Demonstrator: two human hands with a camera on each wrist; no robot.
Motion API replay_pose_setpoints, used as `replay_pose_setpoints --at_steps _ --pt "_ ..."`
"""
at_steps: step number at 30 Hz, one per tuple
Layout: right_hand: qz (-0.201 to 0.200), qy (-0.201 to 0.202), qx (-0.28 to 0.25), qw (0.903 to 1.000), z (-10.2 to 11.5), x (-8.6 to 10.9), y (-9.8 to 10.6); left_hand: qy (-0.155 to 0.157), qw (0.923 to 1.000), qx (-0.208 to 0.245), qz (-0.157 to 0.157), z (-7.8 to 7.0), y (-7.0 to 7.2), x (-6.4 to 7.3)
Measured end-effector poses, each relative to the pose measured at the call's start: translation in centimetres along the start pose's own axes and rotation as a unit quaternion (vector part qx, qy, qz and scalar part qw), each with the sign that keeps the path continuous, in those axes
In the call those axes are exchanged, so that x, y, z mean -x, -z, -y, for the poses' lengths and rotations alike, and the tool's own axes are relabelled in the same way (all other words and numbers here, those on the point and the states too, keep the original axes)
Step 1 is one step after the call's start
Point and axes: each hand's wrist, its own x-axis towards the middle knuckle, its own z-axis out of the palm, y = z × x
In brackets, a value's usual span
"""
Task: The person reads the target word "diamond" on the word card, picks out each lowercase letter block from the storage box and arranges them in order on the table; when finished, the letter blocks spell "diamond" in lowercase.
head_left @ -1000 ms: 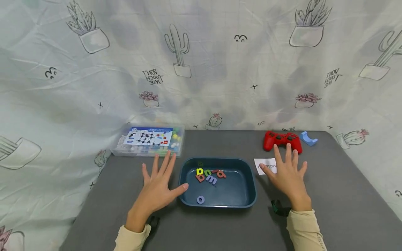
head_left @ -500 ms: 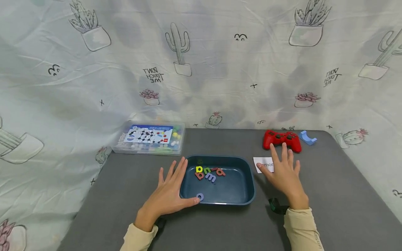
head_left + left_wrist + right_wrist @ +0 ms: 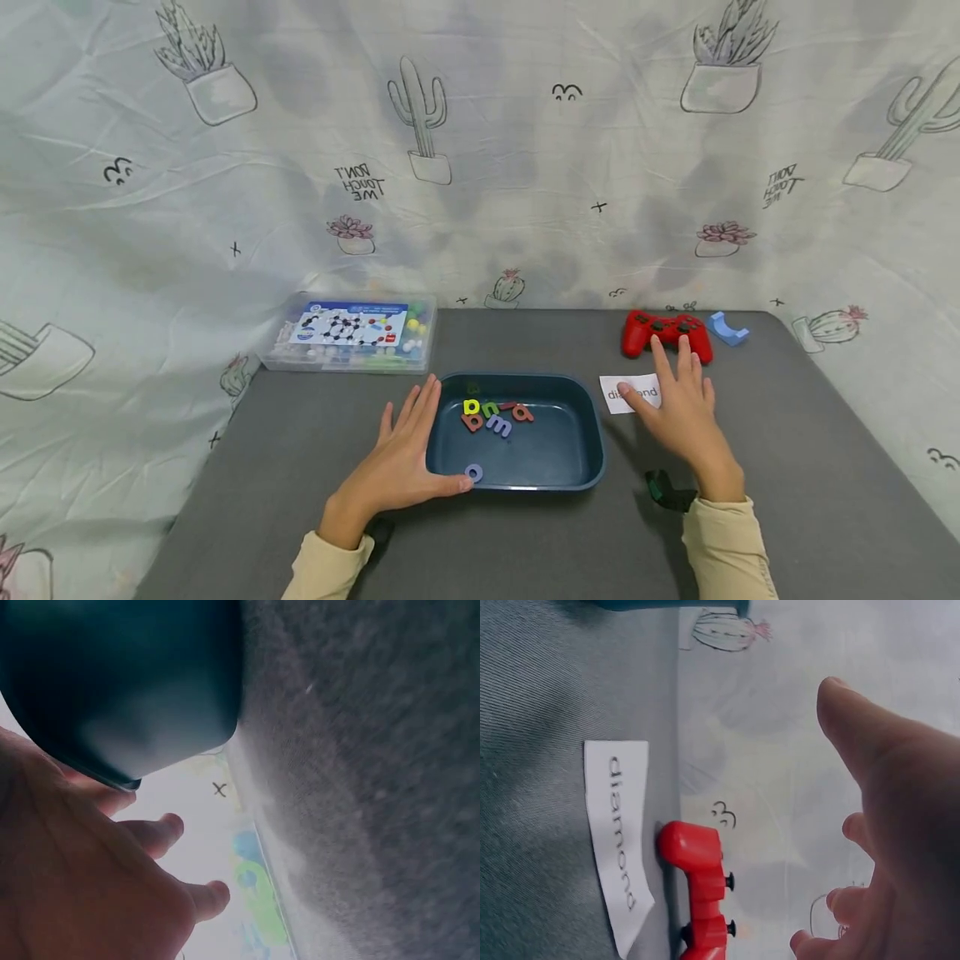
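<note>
In the head view a dark blue tray (image 3: 558, 442) lies at the table's middle. My left hand (image 3: 397, 467) is spread along its left side, fingertips at the far left corner and thumb at the near rim. The left wrist view shows those fingers extended at the tray wall (image 3: 165, 720). Inside the tray are several small letters, among them a purple m (image 3: 498, 426), a yellow letter (image 3: 471, 407) and a purple o (image 3: 473, 472) near the thumb. My right hand (image 3: 686, 417) hovers, fingers spread, holding nothing, partly over a white card (image 3: 615, 832) reading "diamond".
A red game controller (image 3: 643, 332) lies beyond my right hand, with a light blue curved piece (image 3: 727, 331) beside it. At the back left stands a clear plastic box (image 3: 348, 325) with a molecule label. A cactus-print cloth (image 3: 525, 167) hangs behind the table.
My left hand has moved right and toward me, from beside the clear box to the tray's left edge. My right hand has shifted only slightly. The letters lie as before.
</note>
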Motion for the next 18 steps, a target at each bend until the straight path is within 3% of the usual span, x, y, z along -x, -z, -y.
replay_pose_setpoints --at_steps 10,18 --pt "-0.02 0.02 -0.04 0.9988 -0.4 0.3 1.1 0.003 0.9998 0.001 0.019 0.2 0.4 -0.9" --pt "-0.03 0.04 -0.153 0.9869 0.8 0.6 2.6 0.003 0.9999 0.003 0.016 0.3 0.3 -1.3"
